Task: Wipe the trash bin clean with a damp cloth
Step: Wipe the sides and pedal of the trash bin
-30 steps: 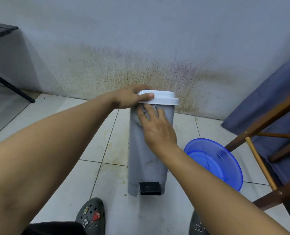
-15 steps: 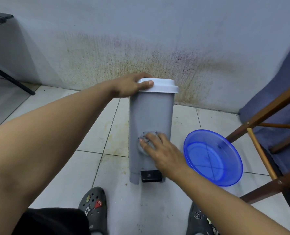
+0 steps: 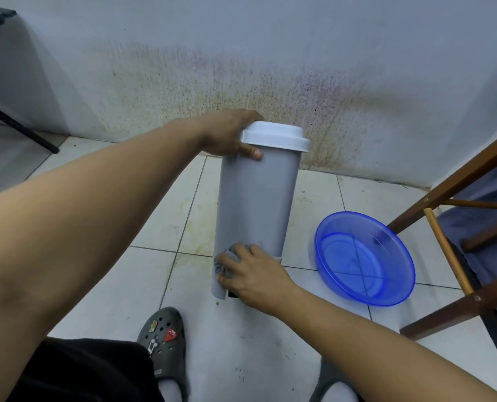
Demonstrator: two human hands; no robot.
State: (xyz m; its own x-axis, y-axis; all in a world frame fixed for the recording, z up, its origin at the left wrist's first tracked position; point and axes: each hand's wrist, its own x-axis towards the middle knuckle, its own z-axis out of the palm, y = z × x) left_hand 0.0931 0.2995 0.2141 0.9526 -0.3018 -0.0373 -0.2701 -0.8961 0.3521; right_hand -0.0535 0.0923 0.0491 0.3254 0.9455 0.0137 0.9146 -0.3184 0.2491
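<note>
Bin (image 3: 256,204): grey, tall, white lid (image 3: 274,139) on. It stands on the tiled floor (image 3: 110,285) near its far edge, close before the stained wall (image 3: 270,82). We cannot tell whether its base sits flat or is tipped a little.

Progress: we judge the wipe well under way on the front face. That face reads even, with no plain marks from under the lid down to the cloth. The cloth sits at the lowest part, so a downward pass looks near its end. Left to do, as far as we can see:
- the foot of the bin round the black pedal (image 3: 232,294), mostly hidden under the right hand
- the sides and back, out of view
- the lid, whose state we cannot judge from here

Left hand (image 3: 229,134): at the bin's top left, just under the lid. The thumb lies on the front and the fingers wrap round behind, a closed, steadying grip.

Right hand (image 3: 253,274): low on the front, toward the bin's left side. Its fingers are partly curled and spread over the cloth, pressing it against the bin.

Cloth (image 3: 227,256): grey and bunched, showing only past the fingertips. It lies between hand and bin, touching both.

Basin (image 3: 363,256): blue, shallow, on the floor just right of the bin and apart from it. We cannot tell if it holds water.

Sundries: a wooden chair (image 3: 456,181) at the floor's right edge and a dark clog (image 3: 163,340) at its near edge.
</note>
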